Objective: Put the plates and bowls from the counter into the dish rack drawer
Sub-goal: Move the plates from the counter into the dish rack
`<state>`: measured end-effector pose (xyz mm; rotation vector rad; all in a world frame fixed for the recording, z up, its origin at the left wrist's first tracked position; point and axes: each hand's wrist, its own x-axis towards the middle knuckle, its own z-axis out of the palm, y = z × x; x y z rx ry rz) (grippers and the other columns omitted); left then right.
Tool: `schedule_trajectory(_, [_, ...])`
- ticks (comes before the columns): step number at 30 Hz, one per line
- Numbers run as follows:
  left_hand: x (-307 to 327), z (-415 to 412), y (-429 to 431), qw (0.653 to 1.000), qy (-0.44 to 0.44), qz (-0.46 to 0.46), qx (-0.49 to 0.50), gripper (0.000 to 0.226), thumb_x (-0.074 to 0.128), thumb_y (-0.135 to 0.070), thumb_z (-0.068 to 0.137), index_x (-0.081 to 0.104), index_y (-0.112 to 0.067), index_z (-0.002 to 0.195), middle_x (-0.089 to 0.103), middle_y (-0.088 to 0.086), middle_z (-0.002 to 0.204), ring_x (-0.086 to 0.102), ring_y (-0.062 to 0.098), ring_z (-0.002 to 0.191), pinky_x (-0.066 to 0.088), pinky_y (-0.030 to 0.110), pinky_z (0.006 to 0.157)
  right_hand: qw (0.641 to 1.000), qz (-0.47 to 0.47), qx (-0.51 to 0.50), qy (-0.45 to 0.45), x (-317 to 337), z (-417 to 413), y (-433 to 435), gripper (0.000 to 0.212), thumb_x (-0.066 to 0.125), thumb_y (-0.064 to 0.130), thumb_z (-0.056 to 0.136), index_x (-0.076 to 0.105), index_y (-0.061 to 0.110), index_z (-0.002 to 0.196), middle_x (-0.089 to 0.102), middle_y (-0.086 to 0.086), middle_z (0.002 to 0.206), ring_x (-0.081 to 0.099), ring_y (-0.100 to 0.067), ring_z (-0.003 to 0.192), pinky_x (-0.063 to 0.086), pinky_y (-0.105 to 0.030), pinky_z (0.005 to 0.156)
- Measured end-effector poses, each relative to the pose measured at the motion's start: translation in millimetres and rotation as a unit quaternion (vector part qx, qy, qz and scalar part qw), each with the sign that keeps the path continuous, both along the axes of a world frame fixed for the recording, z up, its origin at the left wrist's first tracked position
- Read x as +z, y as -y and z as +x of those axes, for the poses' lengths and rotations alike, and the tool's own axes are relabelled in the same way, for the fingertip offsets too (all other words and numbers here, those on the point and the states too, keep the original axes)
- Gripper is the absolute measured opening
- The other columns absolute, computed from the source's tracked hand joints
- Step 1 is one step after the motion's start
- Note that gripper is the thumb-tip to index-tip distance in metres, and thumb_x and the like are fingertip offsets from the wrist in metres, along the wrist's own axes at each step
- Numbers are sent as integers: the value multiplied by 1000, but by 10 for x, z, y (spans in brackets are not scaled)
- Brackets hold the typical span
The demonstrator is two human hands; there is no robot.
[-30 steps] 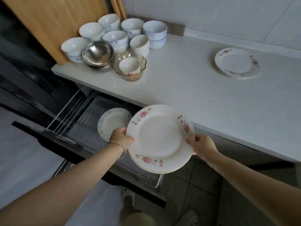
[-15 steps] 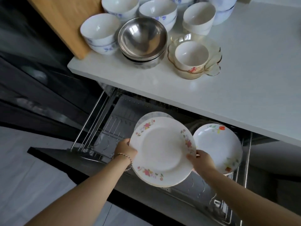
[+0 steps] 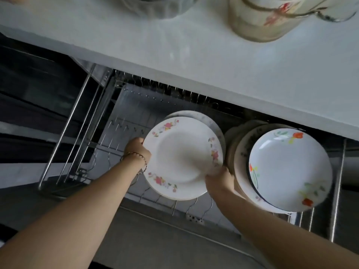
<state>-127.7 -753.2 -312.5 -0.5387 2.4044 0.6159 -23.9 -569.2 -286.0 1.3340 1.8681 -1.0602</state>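
Observation:
I hold a white plate with pink flowers [image 3: 182,158] by both edges, tilted upright over the wire dish rack drawer [image 3: 124,121]. My left hand [image 3: 137,150] grips its left rim; my right hand [image 3: 220,178] grips its lower right rim. Right behind it stands another pale plate [image 3: 196,115] in the rack. To the right, several plates stand in the rack, the front one white with orange flowers [image 3: 289,169].
The white counter [image 3: 194,61] overhangs the drawer's back. On it, at the top edge, sit a steel bowl [image 3: 161,6] and a glass bowl holding a white bowl [image 3: 272,18]. Bare wire slots [image 3: 124,129] lie left of the plates. A dark cabinet front is at the left.
Both hands have lowered the pink-flowered plate into the drawer, close in front of the plate standing there. The view has dropped nearer the rack, so most of the counter is out of sight.

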Motion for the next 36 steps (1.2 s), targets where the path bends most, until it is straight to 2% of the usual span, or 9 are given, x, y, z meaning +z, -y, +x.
schedule_trajectory(4, [-48, -52, -94, 1000, -25, -7, -11, 33, 48, 3, 81, 61, -2, 111, 66, 16, 114, 61, 30, 104, 44, 28, 79, 987, -64, -143, 45, -35, -57, 39, 71, 50, 16, 90, 11, 20, 150, 34, -18, 140, 40, -31, 122, 38, -35, 101])
schedule_trajectory(6, [-56, -55, -139, 999, -33, 0, -8, 38, 45, 4, 82, 58, -3, 116, 64, 16, 119, 60, 31, 108, 46, 30, 87, 987, -69, -146, 22, -46, -38, 47, 76, 54, 12, 85, 15, 26, 149, 42, -17, 135, 48, -29, 105, 43, -34, 86])
schedule_trajectory(12, [3, 47, -286, 992, -52, 97, 64, 42, 44, 3, 82, 54, -6, 122, 62, 15, 122, 58, 32, 110, 47, 35, 94, 977, -71, -194, -59, -73, 83, 40, 68, 63, 1, 76, 36, 12, 138, 46, -11, 134, 52, -30, 109, 44, -34, 91])
schedule_trajectory(16, [9, 249, -384, 961, 56, 131, 236, 55, 51, -12, 85, 35, -6, 138, 51, 18, 135, 55, 35, 116, 45, 48, 100, 969, -122, -211, -45, -87, 125, 120, 52, 59, -3, 79, 43, 5, 127, 53, -8, 105, 50, -19, 79, 40, -28, 67])
schedule_trajectory(21, [10, 430, -398, 925, 119, 181, 312, 72, 55, -8, 84, 17, -14, 145, 46, 18, 138, 54, 38, 115, 46, 53, 98, 976, -120, -177, -51, -126, 137, 122, 49, 58, -3, 79, 45, 6, 126, 56, -10, 104, 50, -23, 88, 41, -29, 76])
schedule_trajectory(24, [118, 476, -400, 953, 125, 127, 246, 50, 57, -6, 83, 36, 0, 128, 52, 22, 130, 57, 33, 108, 49, 46, 96, 989, -124, -77, -22, -21, 214, 28, 41, 53, 1, 82, 49, 5, 122, 52, -3, 80, 49, -18, 69, 39, -22, 56])
schedule_trajectory(26, [283, 509, -481, 980, 99, 49, 164, 46, 55, -3, 81, 42, 6, 124, 51, 23, 131, 57, 35, 112, 49, 43, 95, 988, -149, -44, -20, 97, 268, -109, 36, 51, 0, 84, 54, 2, 120, 53, -3, 72, 52, -20, 70, 41, -22, 58])
schedule_trajectory(29, [714, 560, -729, 999, 27, 38, 25, 48, 51, -5, 84, 43, -3, 131, 41, 19, 138, 55, 33, 115, 48, 32, 92, 981, -181, -51, -43, 394, 342, -412, 33, 53, 0, 87, 57, -2, 120, 62, -10, 75, 55, -25, 72, 43, -30, 70])
schedule_trajectory(36, [1777, 791, -1814, 970, -48, 132, -199, 25, 45, -11, 91, 63, -15, 108, 65, 1, 115, 59, 19, 108, 39, 20, 82, 988, -114, 94, -50, 1352, 842, -1596, 34, 60, 6, 83, 61, 6, 118, 70, -16, 102, 60, -18, 73, 54, -25, 71])
